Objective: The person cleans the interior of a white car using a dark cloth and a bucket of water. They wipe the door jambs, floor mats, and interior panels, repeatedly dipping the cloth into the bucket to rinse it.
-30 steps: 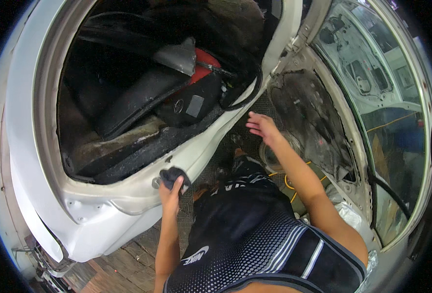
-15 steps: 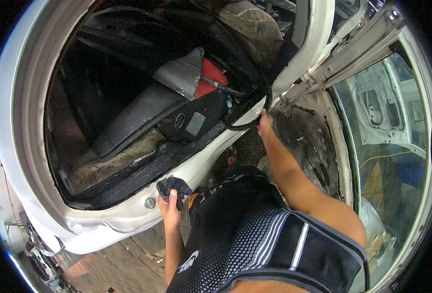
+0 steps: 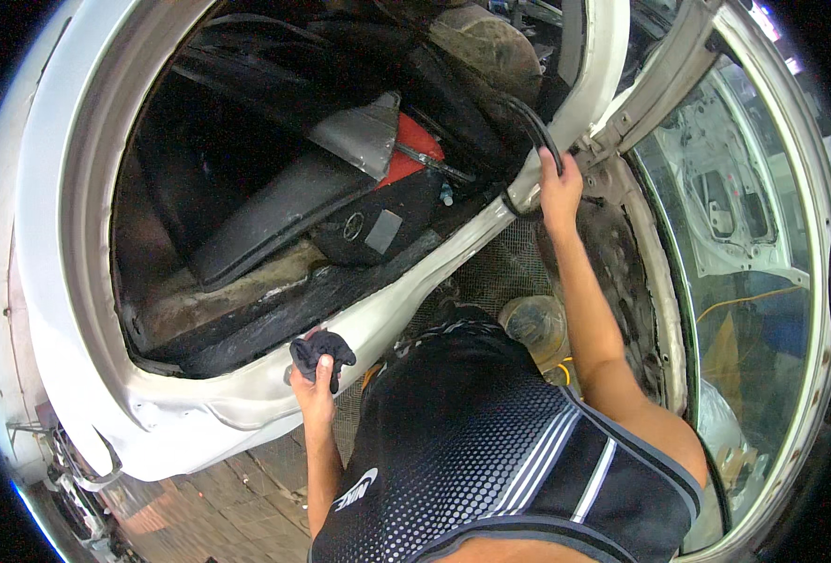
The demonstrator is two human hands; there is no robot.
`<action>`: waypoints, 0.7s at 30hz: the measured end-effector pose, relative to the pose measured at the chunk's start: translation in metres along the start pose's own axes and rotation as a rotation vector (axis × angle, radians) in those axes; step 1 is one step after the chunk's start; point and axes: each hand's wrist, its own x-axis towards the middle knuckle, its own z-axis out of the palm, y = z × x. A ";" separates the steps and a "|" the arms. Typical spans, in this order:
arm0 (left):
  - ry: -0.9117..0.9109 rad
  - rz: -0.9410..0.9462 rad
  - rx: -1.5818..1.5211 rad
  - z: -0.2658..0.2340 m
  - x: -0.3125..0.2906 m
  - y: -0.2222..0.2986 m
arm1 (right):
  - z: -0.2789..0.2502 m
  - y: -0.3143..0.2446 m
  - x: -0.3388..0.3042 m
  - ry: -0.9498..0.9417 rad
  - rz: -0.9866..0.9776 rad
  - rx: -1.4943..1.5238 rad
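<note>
My left hand [image 3: 316,392] is closed on a crumpled black cloth [image 3: 325,355] over the white painted door sill [image 3: 392,330]. Farther off to the right, my right hand [image 3: 560,190] grips a black rubber seal strip [image 3: 539,129], lifted in a curve at the front lower corner of the car's door opening. Lower down, a loop of the strip bends round the sill's edge [image 3: 509,203]. Black trim panels [image 3: 289,218] and a grey and red piece [image 3: 413,150] lie inside the bare cabin.
An open white door with a glass window [image 3: 753,310] stands at my right. Beside my right forearm is a round, yellowish container [image 3: 535,324] on the mesh-like floor. A white door shell [image 3: 730,188] shows through the glass. Brown paving [image 3: 237,497] lies below the sill.
My right hand has moved up and away from me, raising the strip off the sill's corner. My left hand with the cloth has shifted slightly left and up.
</note>
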 end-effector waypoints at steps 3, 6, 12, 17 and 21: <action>-0.012 -0.065 0.001 -0.016 -0.007 -0.011 | -0.001 -0.044 0.022 0.038 -0.200 -0.156; -0.006 -0.069 0.096 -0.039 -0.015 -0.037 | 0.013 -0.072 0.059 0.008 -0.298 -0.184; 0.116 -0.067 0.025 -0.030 -0.024 -0.030 | 0.090 -0.126 0.104 0.074 -0.497 -0.108; 0.173 -0.123 0.028 -0.026 -0.035 -0.029 | 0.183 -0.149 0.114 -0.026 -0.496 -0.130; 0.253 -0.132 0.047 -0.012 -0.038 -0.026 | 0.263 -0.146 0.137 -0.030 -0.513 -0.243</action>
